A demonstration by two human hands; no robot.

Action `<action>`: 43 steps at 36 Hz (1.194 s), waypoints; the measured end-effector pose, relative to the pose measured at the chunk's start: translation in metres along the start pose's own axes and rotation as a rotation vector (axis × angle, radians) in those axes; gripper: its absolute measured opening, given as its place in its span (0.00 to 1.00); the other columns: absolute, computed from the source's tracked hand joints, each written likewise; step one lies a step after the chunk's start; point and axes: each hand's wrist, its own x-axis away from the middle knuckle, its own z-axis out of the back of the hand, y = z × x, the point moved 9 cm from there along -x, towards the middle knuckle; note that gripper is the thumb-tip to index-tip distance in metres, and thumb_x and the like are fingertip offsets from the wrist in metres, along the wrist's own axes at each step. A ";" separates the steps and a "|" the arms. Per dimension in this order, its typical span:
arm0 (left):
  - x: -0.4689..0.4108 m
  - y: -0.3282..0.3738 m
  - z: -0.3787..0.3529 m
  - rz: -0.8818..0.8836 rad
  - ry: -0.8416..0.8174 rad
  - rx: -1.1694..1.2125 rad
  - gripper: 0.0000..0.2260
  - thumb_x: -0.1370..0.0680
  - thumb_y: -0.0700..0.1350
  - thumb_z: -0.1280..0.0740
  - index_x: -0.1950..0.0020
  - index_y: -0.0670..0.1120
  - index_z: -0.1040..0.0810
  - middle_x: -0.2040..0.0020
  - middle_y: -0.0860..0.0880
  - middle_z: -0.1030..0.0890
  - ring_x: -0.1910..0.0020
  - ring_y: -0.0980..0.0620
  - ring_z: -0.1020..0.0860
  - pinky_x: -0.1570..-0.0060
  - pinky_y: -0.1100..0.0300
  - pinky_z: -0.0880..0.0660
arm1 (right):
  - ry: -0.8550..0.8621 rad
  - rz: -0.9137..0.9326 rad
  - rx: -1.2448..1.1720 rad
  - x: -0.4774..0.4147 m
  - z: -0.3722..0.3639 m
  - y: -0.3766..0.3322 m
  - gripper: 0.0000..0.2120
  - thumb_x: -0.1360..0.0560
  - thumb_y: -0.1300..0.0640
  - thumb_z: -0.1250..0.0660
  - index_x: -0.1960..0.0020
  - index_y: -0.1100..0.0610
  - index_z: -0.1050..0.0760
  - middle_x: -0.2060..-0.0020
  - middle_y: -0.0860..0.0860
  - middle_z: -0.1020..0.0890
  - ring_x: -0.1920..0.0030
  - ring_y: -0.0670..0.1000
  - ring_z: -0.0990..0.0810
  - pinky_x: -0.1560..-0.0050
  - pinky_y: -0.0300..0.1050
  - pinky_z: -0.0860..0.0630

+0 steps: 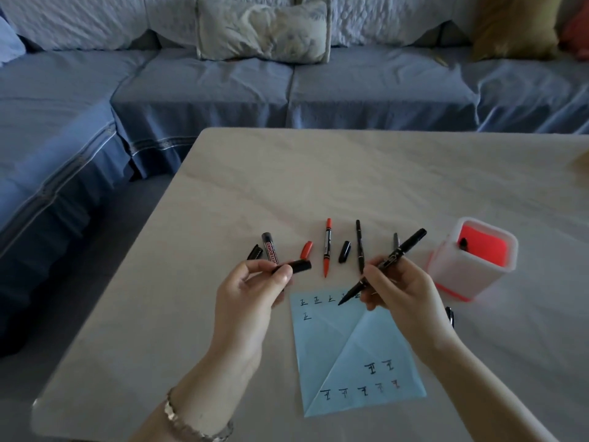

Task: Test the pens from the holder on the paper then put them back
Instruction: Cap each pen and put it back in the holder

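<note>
My right hand (403, 290) grips a black pen (404, 247) with its tip just over the top edge of the light blue paper (353, 355), beside a row of written marks. My left hand (251, 287) pinches a black pen cap (299, 266) left of the paper. Lying uncapped on the table behind the paper are a whiteboard marker (271, 248), a red pen (327, 247) and a thin black pen (359, 244). Loose caps lie among them: black (255, 252), red (306, 249), black (345, 251). The white and red holder (471, 275) stands to the right with one dark pen (463, 243) inside.
The pale table (318, 180) carries everything. A black object (450, 315) lies by my right wrist. A grey pen end (396, 240) shows behind the held pen. A blue sofa (287, 87) with cushions runs behind and to the left of the table.
</note>
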 end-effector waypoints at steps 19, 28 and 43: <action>0.021 -0.022 -0.020 0.220 -0.168 0.100 0.06 0.30 0.33 0.32 0.58 0.42 0.18 0.63 0.45 0.15 0.64 0.55 0.17 0.69 0.67 0.23 | 0.055 0.146 -0.420 0.013 0.003 -0.016 0.17 0.45 0.40 0.24 0.63 0.49 0.21 0.68 0.48 0.19 0.70 0.48 0.20 0.68 0.37 0.24; 0.028 -0.011 -0.025 0.126 -0.188 -0.020 0.09 0.29 0.32 0.32 0.61 0.45 0.17 0.65 0.47 0.15 0.63 0.54 0.17 0.66 0.67 0.22 | 0.055 0.135 -0.395 0.016 0.003 -0.015 0.20 0.46 0.39 0.23 0.63 0.51 0.21 0.67 0.49 0.18 0.69 0.48 0.19 0.65 0.37 0.22; 0.033 0.006 -0.038 -0.105 -0.288 -0.224 0.11 0.31 0.31 0.29 0.62 0.48 0.17 0.68 0.48 0.16 0.69 0.56 0.21 0.67 0.67 0.24 | -0.017 0.058 -0.277 0.024 -0.008 -0.015 0.05 0.37 0.60 0.33 0.63 0.61 0.22 0.72 0.53 0.19 0.72 0.49 0.21 0.68 0.37 0.23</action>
